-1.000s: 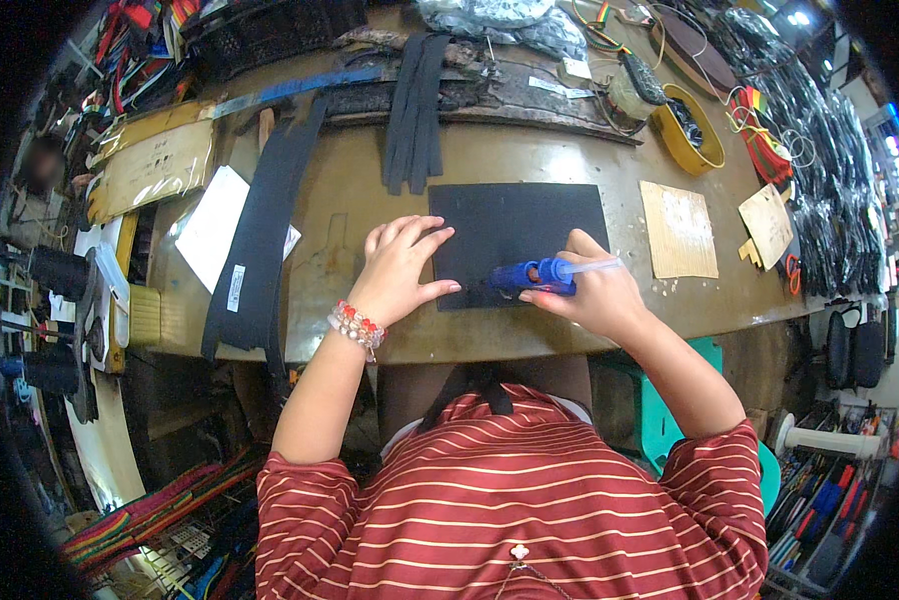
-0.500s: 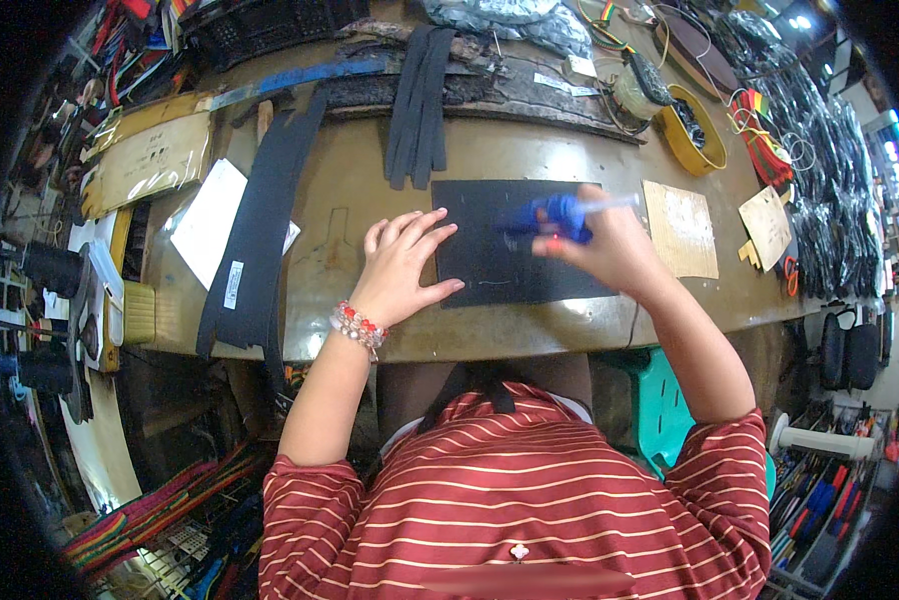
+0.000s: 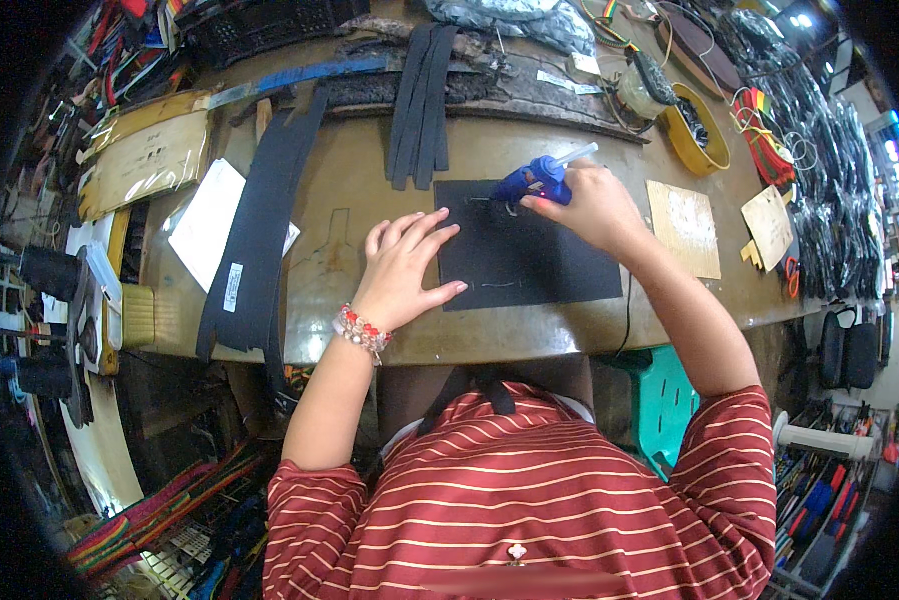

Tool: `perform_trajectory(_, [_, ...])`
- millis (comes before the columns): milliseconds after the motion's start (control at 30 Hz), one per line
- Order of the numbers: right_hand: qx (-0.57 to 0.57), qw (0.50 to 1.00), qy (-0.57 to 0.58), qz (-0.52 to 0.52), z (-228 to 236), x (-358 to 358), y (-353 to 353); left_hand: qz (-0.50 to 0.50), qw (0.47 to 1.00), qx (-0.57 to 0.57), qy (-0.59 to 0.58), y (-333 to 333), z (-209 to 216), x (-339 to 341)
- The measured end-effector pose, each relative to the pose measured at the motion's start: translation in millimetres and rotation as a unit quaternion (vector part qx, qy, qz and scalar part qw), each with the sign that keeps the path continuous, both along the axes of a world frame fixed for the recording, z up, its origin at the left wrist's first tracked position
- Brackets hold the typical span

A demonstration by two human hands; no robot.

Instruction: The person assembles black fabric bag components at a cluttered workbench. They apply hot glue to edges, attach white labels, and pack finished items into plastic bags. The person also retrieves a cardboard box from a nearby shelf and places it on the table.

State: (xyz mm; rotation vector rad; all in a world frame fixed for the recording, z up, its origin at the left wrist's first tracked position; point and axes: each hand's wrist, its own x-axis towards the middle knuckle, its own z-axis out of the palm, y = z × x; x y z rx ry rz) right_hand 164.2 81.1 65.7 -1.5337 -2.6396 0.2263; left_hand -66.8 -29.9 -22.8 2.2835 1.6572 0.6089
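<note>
A black rectangular sheet lies flat on the table before me, with short whitish lines near its left part. My left hand rests with fingers spread along its left edge, the fingertips touching it or the table beside it; it holds nothing. Gripped in my right hand is a blue hot glue gun, a translucent glue stick jutting from its back. Its nose points left over the upper part of the sheet; I cannot tell whether the tip touches. A small red light glows on it.
Black strips hang over a worn wooden board behind the sheet. Long black fabric pieces lie at left over white paper. To the right are cardboard and a yellow tray. A cord drops off the front edge.
The glue gun, blurred before, has moved slightly left and up with my right hand and shows sharper. The black sheet has shifted very slightly right; my left hand stays nearly in place.
</note>
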Motion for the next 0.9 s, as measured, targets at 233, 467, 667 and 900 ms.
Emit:
perform_trajectory(233, [0.061, 0.976, -0.185, 0.1, 29.3, -29.3, -25.2, -0.002, 1.0, 0.017, 0.016, 1.7, -0.3, 1.3])
perform_trajectory(467, [0.204, 0.854, 0.309, -0.365, -21.1, 157.3, 14.1, -0.051, 0.981, 0.091, -0.163, -11.9, 48.0, 17.7])
perform_trajectory(667, [0.103, 0.836, 0.115, -0.527, -92.4, 264.6, -3.8, -0.564, 0.545, -0.103, -0.611, -73.7, 123.8, 59.4])
perform_trajectory(900, [0.205, 0.793, 0.113, -0.563, -98.9, 248.4, -37.4, -0.57, 0.396, -0.061, -0.717, -87.5, 155.3, 101.1])
